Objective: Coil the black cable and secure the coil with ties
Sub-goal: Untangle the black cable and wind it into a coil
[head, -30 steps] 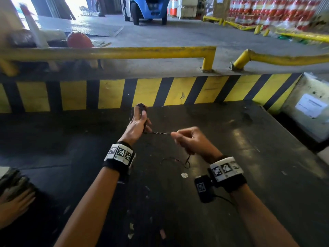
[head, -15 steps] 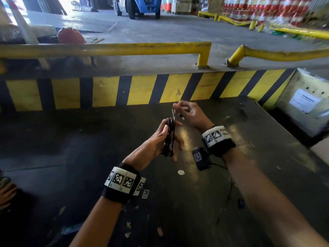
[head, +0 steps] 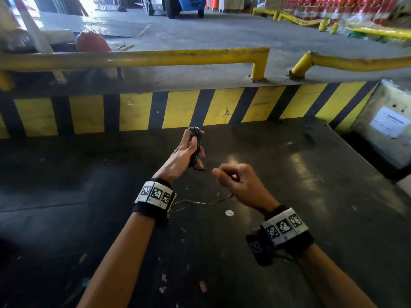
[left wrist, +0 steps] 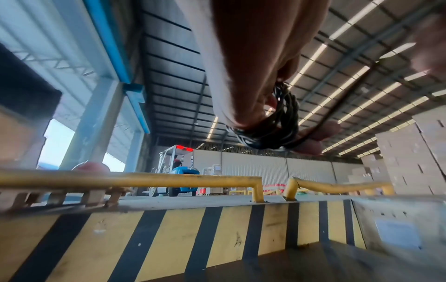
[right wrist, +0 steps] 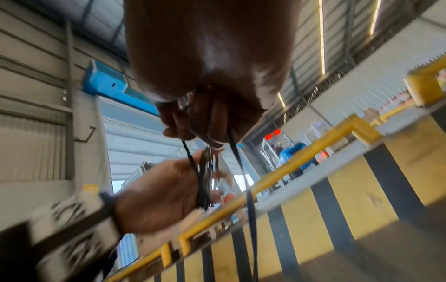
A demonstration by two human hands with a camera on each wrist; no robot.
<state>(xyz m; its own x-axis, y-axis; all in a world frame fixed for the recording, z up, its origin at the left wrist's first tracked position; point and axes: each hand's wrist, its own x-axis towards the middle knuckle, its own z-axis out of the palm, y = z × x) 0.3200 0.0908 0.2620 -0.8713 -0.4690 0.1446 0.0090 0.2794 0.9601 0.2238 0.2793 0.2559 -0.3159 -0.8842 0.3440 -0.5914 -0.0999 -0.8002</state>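
Observation:
A small coil of black cable (head: 195,143) stands upright in my left hand (head: 189,150), which grips it above the dark platform; the left wrist view shows its loops (left wrist: 272,129) wrapped past my fingertips. My right hand (head: 233,181) pinches the loose strand of the cable (head: 208,170) just right of the coil. The strand (right wrist: 190,158) runs taut from my right fingers to the coil. A free tail (head: 200,203) hangs below my right hand toward my left wrist. No tie is visible.
A dark, worn platform (head: 311,196) lies under both hands, bounded ahead by a yellow-and-black striped wall (head: 138,112) and a yellow rail (head: 142,57). A grey box with a label (head: 387,123) stands at the right. A blue forklift (head: 178,5) is parked far ahead.
Half a second ago my right hand was above the coil at its top; now it has dropped down and to the right, pulling the strand out sideways. The left hand turned the coil upright.

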